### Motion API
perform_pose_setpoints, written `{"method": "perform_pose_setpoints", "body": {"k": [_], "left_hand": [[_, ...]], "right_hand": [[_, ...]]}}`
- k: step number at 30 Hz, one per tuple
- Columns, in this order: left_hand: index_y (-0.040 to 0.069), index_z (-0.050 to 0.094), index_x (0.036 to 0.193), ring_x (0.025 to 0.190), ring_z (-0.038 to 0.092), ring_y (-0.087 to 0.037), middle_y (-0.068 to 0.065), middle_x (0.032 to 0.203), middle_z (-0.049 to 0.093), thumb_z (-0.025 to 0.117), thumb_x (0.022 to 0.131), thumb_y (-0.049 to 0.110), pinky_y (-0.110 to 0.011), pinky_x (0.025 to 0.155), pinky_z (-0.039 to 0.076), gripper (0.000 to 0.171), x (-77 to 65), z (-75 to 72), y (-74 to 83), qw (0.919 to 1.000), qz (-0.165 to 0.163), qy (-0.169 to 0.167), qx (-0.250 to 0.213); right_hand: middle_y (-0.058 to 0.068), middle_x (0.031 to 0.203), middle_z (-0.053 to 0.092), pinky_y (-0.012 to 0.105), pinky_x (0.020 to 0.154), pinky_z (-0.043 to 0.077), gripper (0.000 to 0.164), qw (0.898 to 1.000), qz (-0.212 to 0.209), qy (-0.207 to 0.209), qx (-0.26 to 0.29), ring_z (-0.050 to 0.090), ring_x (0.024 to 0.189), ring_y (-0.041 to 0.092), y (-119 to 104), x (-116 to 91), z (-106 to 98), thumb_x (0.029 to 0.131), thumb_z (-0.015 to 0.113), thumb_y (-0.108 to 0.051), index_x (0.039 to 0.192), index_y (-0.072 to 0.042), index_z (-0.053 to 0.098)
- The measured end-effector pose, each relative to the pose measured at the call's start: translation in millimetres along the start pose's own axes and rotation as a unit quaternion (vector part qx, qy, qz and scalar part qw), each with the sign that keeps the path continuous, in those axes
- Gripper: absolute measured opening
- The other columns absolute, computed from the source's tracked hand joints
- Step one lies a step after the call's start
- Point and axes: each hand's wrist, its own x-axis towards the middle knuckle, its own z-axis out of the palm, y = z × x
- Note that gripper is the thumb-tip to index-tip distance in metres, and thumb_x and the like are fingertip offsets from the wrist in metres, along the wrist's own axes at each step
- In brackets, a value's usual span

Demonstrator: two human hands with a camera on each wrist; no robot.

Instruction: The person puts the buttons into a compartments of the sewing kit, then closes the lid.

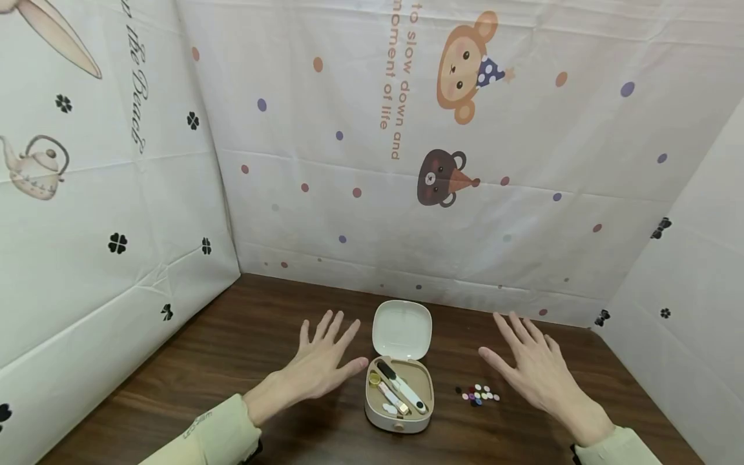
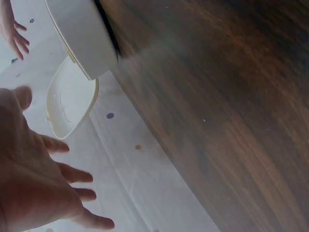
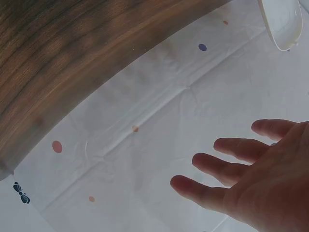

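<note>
A small white box (image 1: 398,423) stands on the table with its lid (image 1: 402,329) tipped back. In its beige inside lie a long white-and-black tool (image 1: 402,386), a gold round piece (image 1: 374,379), a pale strip (image 1: 391,395) and a small white piece (image 1: 389,409). My left hand (image 1: 316,367) hovers to the left of the box, fingers straight and spread, holding nothing; the left wrist view shows the hand (image 2: 38,179) apart from the box. Beyond several small round coloured discs (image 1: 478,395), perhaps buttons, my right hand (image 1: 537,371) is likewise spread, with nothing in it.
The dark wooden table (image 1: 232,349) is walled by printed white cloth at the back (image 1: 372,219), left (image 1: 116,290) and right (image 1: 686,361). The raised lid stands near the back cloth, between the two hands.
</note>
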Motion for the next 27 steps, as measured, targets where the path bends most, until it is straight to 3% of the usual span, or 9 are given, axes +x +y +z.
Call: {"method": "perform_pose_setpoints", "body": {"k": [4,8,11,18,22,27], "left_hand": [[0.020,0.034,0.151,0.147,0.020,-0.039,-0.018,0.155,0.032,0.044,0.092,0.065,-0.072,0.110,0.007,0.075,1.1,-0.7,0.4,0.9983,0.030,-0.049,0.011],[0.018,0.031,0.152,0.146,0.026,-0.036,-0.015,0.153,0.037,0.047,0.089,0.068,-0.071,0.111,0.005,0.082,1.0,-0.4,1.8,0.9905,0.063,-0.122,0.007],[0.017,0.028,0.153,0.146,0.026,-0.035,-0.015,0.154,0.036,0.048,0.088,0.069,-0.070,0.111,0.005,0.085,1.0,1.1,2.5,0.9848,0.076,-0.156,-0.003],[0.022,0.027,0.153,0.145,0.027,-0.037,-0.016,0.152,0.038,0.047,0.089,0.069,-0.069,0.112,0.010,0.082,1.5,6.3,2.7,0.9804,0.080,-0.179,-0.020],[0.023,0.028,0.153,0.144,0.028,-0.036,-0.015,0.151,0.041,0.046,0.088,0.071,-0.068,0.112,0.011,0.083,2.5,8.4,3.5,0.9802,0.077,-0.181,-0.019],[0.024,0.027,0.153,0.144,0.029,-0.037,-0.015,0.150,0.041,0.046,0.087,0.072,-0.068,0.112,0.012,0.084,2.6,10.8,3.9,0.9803,0.072,-0.183,-0.023]], "right_hand": [[0.026,0.150,0.038,0.070,0.092,0.033,0.075,1.000,-0.001,-0.008,0.011,0.037,0.133,0.047,0,-1,1,0.094,0.047,-0.060,0.151,-0.014,0.032],[0.028,0.141,0.048,0.065,0.089,0.041,0.070,0.999,-0.010,-0.025,0.037,0.047,0.125,0.049,1,-2,2,0.096,0.049,-0.055,0.147,-0.008,0.040],[0.028,0.130,0.058,0.061,0.086,0.046,0.065,0.997,-0.021,-0.054,0.057,0.056,0.116,0.047,3,-2,5,0.096,0.051,-0.051,0.140,-0.004,0.049],[0.012,0.111,0.069,0.052,0.086,0.050,0.036,0.986,-0.038,-0.138,0.085,0.062,0.104,0.036,13,1,22,0.091,0.066,-0.028,0.117,-0.003,0.066],[0.003,0.099,0.070,0.040,0.074,0.053,0.023,0.985,-0.052,-0.137,0.092,0.064,0.091,0.023,17,0,34,0.087,0.070,-0.018,0.106,-0.007,0.071],[-0.007,0.081,0.063,0.025,0.060,0.047,0.007,0.982,-0.088,-0.126,0.110,0.056,0.072,0.004,20,0,46,0.084,0.073,-0.014,0.090,-0.012,0.072]]}}
